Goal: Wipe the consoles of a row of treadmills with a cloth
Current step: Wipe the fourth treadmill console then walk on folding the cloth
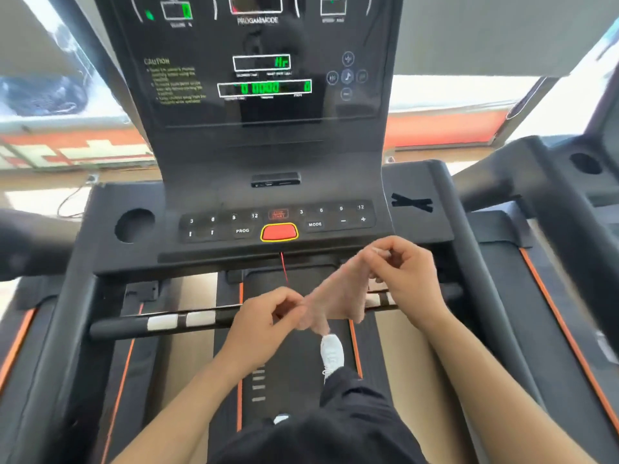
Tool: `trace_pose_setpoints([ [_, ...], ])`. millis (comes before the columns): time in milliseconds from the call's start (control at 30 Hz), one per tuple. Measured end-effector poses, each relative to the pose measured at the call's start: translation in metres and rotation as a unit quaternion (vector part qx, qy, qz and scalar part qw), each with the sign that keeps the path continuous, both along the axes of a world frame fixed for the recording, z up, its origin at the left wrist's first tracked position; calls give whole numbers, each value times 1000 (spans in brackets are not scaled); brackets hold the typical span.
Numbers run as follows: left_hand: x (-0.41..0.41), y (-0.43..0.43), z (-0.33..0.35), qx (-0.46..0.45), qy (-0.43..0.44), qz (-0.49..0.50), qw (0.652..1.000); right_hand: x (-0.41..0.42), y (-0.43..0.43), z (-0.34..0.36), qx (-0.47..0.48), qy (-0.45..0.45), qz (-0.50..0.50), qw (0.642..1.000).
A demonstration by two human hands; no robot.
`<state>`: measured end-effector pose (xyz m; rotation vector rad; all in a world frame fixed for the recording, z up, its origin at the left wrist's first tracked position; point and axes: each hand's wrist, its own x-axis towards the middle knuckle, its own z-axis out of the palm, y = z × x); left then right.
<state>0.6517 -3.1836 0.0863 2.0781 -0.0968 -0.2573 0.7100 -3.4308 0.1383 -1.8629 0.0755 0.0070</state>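
Since a flat face is probably being wanted for wiping, the cloth (335, 296) is being pulled taut between left hand (268, 318) and right hand (407, 274), fingers (388, 252) pinched on its ends, just below the console (268, 152), not touching it yet.

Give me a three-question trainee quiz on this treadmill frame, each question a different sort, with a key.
1. True or false: the cloth is pressed against the console.
2. Which hand is nearer the console, the left hand or the right hand?
3. The red button lies: A) between PROG and MODE; B) left of PROG; C) right of MODE.
Key: 1 false, both hands hold it below the console; 2 right; 3 A.
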Motion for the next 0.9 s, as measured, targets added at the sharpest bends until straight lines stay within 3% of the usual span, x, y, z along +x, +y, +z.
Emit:
trace_pose_setpoints([
  [267,126,-76,49,27,-121,89,988,125,-67,9,34,-59,-67,995],
  [500,225,-94,75,101,-259,91,956,221,-83,25,13,-120,-78,990],
  [667,295,-103,83,150,-293,137,934,272,-72,35,-82,-254,-64,962],
  [767,315,-104,74,200,-325,157,911,288,-63,23,-158,-310,4,937],
  [900,328,-92,47,233,-382,123,886,303,-47,-13,-375,-306,112,868],
])
